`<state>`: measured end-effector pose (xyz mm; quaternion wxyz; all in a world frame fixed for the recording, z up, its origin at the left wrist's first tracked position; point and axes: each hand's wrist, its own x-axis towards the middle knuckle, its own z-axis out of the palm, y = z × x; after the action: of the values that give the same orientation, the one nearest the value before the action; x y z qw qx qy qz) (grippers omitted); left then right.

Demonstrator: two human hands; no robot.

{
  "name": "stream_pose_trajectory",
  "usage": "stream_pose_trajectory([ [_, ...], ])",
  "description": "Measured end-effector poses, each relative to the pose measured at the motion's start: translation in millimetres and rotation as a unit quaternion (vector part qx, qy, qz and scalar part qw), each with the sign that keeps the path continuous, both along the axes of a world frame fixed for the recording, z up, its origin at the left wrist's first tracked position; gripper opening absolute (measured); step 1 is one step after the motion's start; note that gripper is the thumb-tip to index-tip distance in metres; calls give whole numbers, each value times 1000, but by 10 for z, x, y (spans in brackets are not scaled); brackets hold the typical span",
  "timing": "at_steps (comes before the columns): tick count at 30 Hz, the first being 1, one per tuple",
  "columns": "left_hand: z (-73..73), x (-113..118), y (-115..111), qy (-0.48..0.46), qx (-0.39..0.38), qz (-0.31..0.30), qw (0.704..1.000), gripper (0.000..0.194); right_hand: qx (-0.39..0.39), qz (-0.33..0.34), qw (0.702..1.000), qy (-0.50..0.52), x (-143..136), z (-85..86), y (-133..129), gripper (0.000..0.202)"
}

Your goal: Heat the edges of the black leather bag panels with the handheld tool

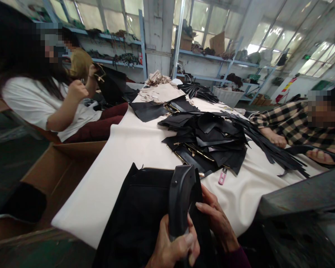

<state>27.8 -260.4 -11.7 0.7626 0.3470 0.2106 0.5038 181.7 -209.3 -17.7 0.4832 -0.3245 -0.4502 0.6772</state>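
A black leather-like bag panel [139, 208] lies before me at the table's near edge, a zipper running along its top. Over its right part arches a thick black curved strap [180, 193], like a bag handle. My left hand [174, 245] is closed around the strap's lower end. My right hand [217, 219] pinches the panel's right edge beside the strap, thumb on the near side; some of its fingers are hidden behind the panel. Beyond the panel's top right corner lie small pink-handled thread snips [222, 176].
A pile of black pieces with gold zippers [206, 137] covers mid-table, long black strips [262, 141] to its right. A cardboard box [69, 156] stands at left. Co-workers sit left, one in a white shirt [30, 100], and right, in a checked shirt [293, 119]. A metal machine part [301, 193] juts in.
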Motion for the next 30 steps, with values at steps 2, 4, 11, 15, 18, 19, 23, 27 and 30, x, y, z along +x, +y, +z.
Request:
stream_pose_trajectory([
  [2, -38, -39, 3, -15, 14, 2, 1000, 30, -14, -4, 1000, 9, 37, -21, 22, 59],
  [4, -74, -82, -17, -16, 19, 3, 1000, 27, -23, -5, 1000, 11, 74, -44, 45, 63],
  [11, -128, -69, -112, 16, -36, -37, 999, 43, -14, -4, 999, -42, 137, -64, 67, 64],
  [15, -91, -12, -55, 28, -9, -37, 999, 41, 23, 29, 996, -81, 123, 14, 26, 64],
  [18, -64, -17, 6, 25, 6, -22, 999, 35, 3, 21, 997, -69, 98, 42, -11, 62],
  [19, -64, -27, 15, 22, 6, -17, 1000, 33, -10, 2, 998, -64, 92, 41, -15, 59],
  [23, -121, -65, -28, 16, -8, -18, 1000, 34, -43, -66, 995, -65, 79, 38, 30, 46],
  [27, -169, -64, -91, 35, -36, -28, 998, 42, 0, -78, 990, -114, 40, 96, 54, 43],
  [30, -119, -59, -76, 62, -26, -16, 998, 44, 15, -91, 985, -146, -5, 149, -9, 41],
])
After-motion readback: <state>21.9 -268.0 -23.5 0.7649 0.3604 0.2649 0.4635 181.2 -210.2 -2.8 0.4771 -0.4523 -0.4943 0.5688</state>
